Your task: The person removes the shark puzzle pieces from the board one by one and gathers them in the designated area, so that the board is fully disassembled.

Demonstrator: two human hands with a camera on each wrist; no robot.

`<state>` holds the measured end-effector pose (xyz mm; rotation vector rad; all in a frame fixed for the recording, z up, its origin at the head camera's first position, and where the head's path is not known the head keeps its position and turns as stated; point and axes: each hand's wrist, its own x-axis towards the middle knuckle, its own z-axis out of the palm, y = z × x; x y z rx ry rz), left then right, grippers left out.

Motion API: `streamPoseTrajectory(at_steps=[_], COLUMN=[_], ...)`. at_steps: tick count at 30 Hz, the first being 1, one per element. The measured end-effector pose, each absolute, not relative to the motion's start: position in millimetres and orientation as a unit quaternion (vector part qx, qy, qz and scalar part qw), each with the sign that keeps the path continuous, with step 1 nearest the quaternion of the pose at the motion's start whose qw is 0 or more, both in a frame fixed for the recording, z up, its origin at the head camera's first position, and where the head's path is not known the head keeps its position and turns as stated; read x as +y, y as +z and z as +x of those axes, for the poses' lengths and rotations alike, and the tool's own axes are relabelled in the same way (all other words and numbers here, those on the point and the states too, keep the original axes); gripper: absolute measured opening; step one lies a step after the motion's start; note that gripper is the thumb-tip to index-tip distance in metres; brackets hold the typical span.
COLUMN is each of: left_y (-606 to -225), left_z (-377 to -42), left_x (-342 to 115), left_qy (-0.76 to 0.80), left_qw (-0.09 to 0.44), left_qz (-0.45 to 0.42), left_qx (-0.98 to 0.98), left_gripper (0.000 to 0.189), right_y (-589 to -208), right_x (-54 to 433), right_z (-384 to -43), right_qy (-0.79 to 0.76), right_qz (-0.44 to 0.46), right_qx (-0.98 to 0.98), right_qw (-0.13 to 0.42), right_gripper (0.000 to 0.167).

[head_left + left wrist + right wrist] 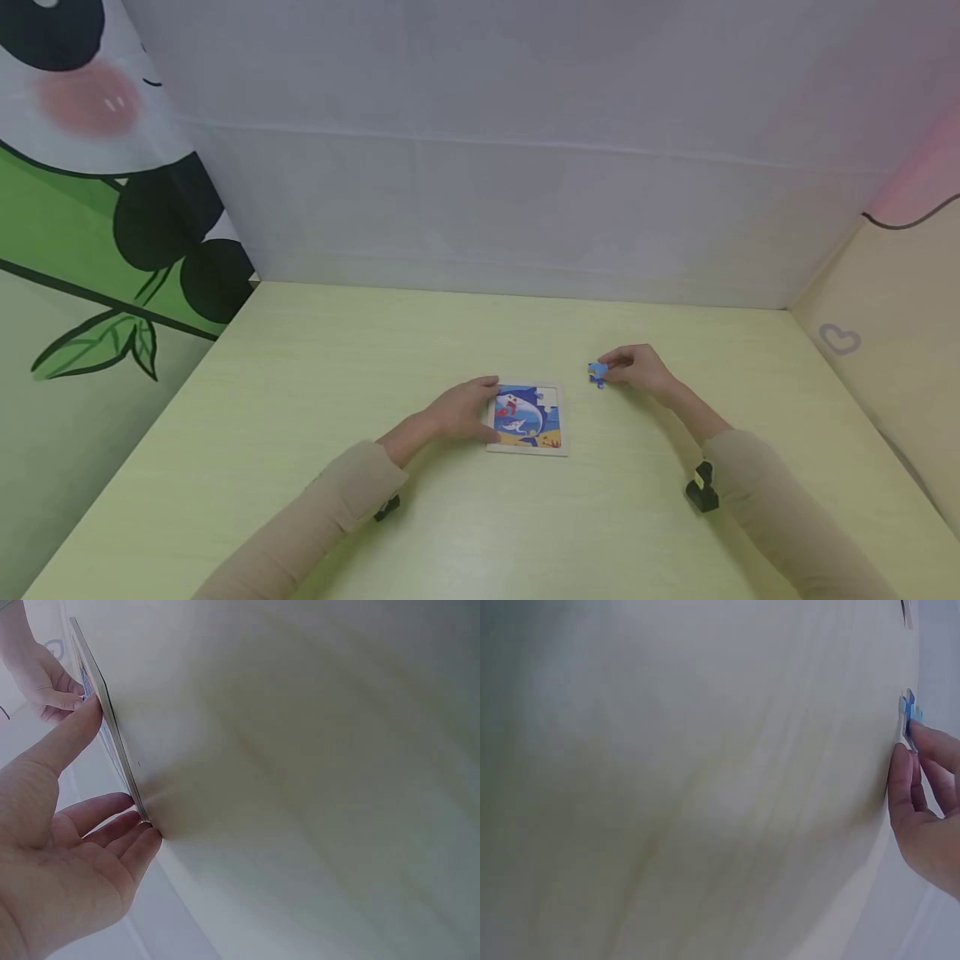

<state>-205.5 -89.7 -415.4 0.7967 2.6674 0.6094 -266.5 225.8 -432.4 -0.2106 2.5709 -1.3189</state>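
Note:
A square jigsaw puzzle [527, 419] with a whale picture and a pale frame lies on the table in the head view. White gaps show at its upper right corner. My left hand [461, 410] holds the frame by its left side, thumb near the lower corner and fingers at the upper one. In the left wrist view, thumb and fingers span the puzzle's edge [120, 746]. To the right of the puzzle, my right hand [637, 367] pinches a blue puzzle piece [597, 372] between thumb and fingers. The right wrist view shows this piece edge-on, close to the table.
The pale yellow table [420, 533] runs back to a grey-white cloth wall [525, 217]. Printed side panels stand at left and right, one with a green leaf [93, 346]. Small black devices [702, 490] sit at both wrists.

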Motion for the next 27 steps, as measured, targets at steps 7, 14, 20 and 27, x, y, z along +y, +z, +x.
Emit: streamPoseTrajectory(at_steps=[7, 14, 20, 27], left_y=[-415.2, -412.7, -413.3, -415.6], left_z=[-205.1, -203.8, -204.2, -205.1], left_x=[-89.4, -88.9, -88.6, -88.5], left_qy=[0.213, 0.211, 0.211, 0.208], left_qw=[0.144, 0.143, 0.145, 0.144], left_qz=[0.277, 0.276, 0.274, 0.273], left_qx=[0.926, 0.927, 0.927, 0.928], left_gripper=[0.075, 0.074, 0.074, 0.074], right_y=[-432.6, -432.0, -429.6, -430.0], right_x=[225.7, 224.4, 223.9, 223.5], right_z=[-267.6, -269.3, -269.1, -269.4], right_qy=[-0.449, -0.431, -0.410, -0.403], right_qz=[-0.072, -0.076, -0.082, -0.084], right_qx=[0.882, 0.891, 0.900, 0.903], right_qw=[0.124, 0.123, 0.123, 0.125], right_gripper=[0.030, 0.028, 0.027, 0.027])
